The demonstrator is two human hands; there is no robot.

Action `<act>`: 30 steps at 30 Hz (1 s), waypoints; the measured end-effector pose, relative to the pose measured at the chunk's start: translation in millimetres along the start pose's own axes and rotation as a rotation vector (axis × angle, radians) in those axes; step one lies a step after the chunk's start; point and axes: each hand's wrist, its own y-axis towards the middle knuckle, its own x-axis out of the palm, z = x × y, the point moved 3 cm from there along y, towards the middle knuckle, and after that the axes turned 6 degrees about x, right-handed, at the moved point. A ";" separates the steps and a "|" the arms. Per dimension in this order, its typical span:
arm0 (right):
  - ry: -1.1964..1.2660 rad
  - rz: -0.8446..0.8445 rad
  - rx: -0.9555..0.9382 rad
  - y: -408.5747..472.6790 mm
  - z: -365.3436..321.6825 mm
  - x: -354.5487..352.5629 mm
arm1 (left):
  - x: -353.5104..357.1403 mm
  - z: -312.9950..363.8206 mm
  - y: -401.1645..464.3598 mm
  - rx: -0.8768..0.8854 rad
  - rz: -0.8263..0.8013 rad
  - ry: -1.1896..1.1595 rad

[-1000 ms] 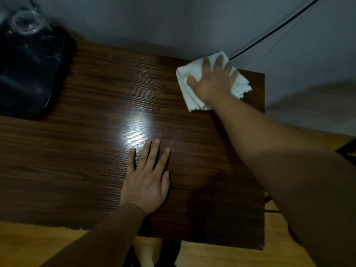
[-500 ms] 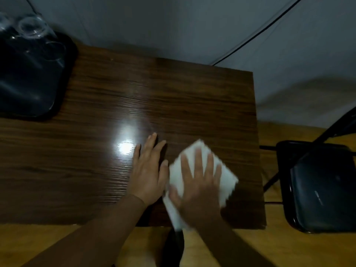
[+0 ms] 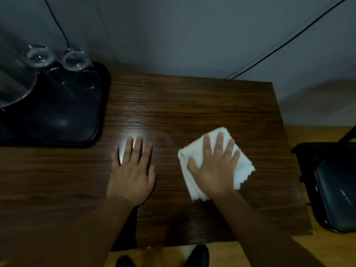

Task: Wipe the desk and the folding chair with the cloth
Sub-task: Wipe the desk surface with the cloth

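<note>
Right hand (image 3: 213, 170) flat on the cloth (image 3: 242, 166) on the desk (image 3: 192, 105), left hand (image 3: 132, 170) flat on the desk beside it, tray (image 3: 63, 120) with glasses (image 3: 75, 58) behind-left of the left hand, chair (image 3: 335, 191) right of the right hand, off the desk.

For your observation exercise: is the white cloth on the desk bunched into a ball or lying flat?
Lying flat. The cloth spreads across the desk under the right hand, whose straight fingers press it down; its edges show around the hand.

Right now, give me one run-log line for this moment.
step: wiping desk | right hand: flat on cloth | left hand: flat on desk | chair: untouched
</note>
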 end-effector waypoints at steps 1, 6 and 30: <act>0.011 -0.018 0.029 24.1 -8.9 -2.7 | -0.7 -0.1 0.1 0.005 0.001 0.001; 0.040 -0.033 0.108 135.9 -41.6 -20.2 | -2.7 1.6 0.8 0.020 -0.022 -0.011; -0.082 -0.064 -0.048 -154.5 -2.1 28.7 | -8.9 -0.6 0.0 0.031 -0.029 -0.127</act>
